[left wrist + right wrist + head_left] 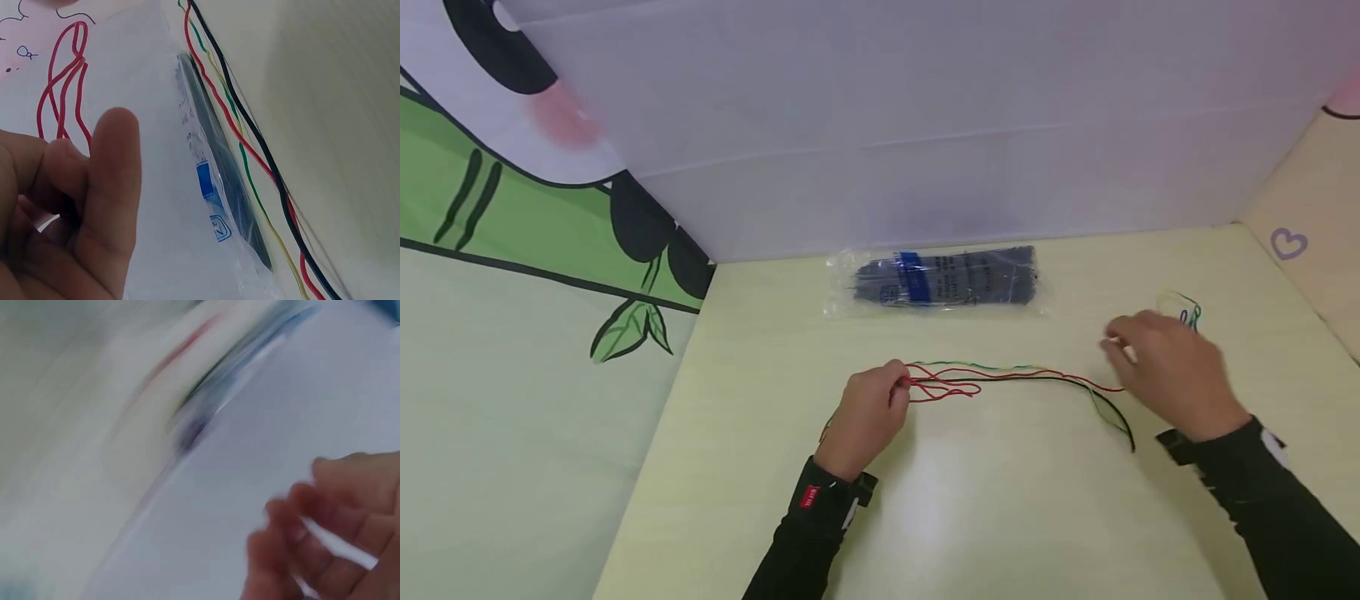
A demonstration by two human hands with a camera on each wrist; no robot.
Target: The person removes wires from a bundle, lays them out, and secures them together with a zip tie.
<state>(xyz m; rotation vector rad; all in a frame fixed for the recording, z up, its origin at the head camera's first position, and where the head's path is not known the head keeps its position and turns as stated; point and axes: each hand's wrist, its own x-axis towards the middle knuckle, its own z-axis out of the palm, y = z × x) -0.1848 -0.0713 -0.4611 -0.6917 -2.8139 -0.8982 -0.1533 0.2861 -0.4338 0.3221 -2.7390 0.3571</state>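
Note:
In the head view my left hand [865,417] pinches a red wire [943,389] folded into several loops, which stick out to the right of the fingertips. The left wrist view shows the same red loops [64,94] rising from the curled fingers. A black wire [1015,379], a red strand and a green-yellow wire [973,364] stretch rightward from near that hand. My right hand [1180,375] hovers near their right end, fingers loosely bent, with nothing visible between them. Part of a green and blue wire bunch [1193,314] shows behind it. The right wrist view is blurred.
A clear plastic bag of dark grey cable ties [955,277] with a blue label lies at the back of the pale table [1000,533]. Behind it stands a whitish printed panel [940,167]. Another panel [1307,192] bounds the right side.

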